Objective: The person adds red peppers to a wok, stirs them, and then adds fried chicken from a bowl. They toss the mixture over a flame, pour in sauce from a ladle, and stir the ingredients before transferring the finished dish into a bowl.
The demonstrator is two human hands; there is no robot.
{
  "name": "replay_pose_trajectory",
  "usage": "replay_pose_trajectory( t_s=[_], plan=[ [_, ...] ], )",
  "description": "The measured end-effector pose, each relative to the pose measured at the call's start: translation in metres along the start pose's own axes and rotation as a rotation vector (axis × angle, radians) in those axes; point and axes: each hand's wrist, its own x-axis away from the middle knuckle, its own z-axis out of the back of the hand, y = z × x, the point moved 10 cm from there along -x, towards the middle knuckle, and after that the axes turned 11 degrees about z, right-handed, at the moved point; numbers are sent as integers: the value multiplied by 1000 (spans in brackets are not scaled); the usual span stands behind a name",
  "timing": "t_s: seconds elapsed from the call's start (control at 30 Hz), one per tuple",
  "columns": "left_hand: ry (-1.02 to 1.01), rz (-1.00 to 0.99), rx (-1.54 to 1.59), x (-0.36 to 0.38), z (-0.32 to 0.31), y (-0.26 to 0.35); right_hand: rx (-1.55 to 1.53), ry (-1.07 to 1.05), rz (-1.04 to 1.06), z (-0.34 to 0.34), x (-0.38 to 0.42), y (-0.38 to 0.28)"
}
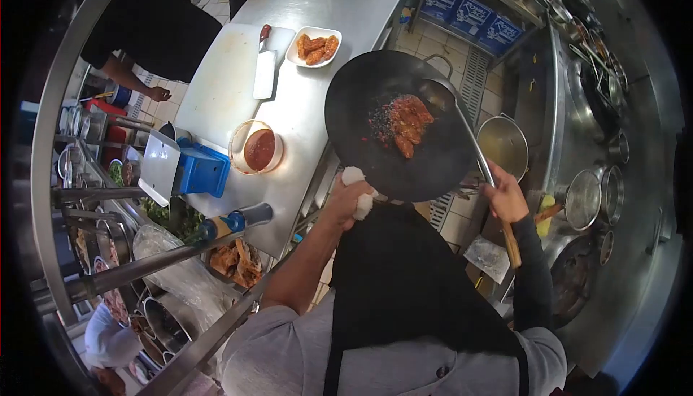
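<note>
A large black wok [361,143] is held in front of me, over the gap between the steel table and the stove side. My left hand [346,199] is closed round a white cloth [354,176] at the wok's near rim; the grip under the cloth is hidden. Glossy reddish-brown food pieces [411,122] lie in the wok, with small pale and red bits beside them. In my right hand [506,195] is a long ladle [468,135] with a wooden handle end. The ladle's bowl rests inside the wok, beside the food.
On the steel table [303,118] are a white dish [292,55] of similar pieces, a cleaver [265,75], a cutting board [213,71] and a tub of red sauce [258,152]. A pot [503,147] stands at right. Another person [155,28] stands across the table.
</note>
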Motion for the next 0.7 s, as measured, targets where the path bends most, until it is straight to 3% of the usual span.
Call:
replay_pose_trajectory(
  t_s=[0.03,0.17,0.33,0.43,0.7],
  plan=[
    [-26,4,5,1,-4,1,23,5,81,0,-6,-2],
    [-12,2,24,9,-8,0,-34,-65,-22,-1,1,15],
    [49,-91,54,18,-12,-1,-462,-117,-182,-20,29,43],
    [57,-13,29,25,-19,-6,-523,-167,-212,-33,35,46],
    [70,-82,28,31,-21,-1,-883,-257,-405,-79,45,54]
  ],
)
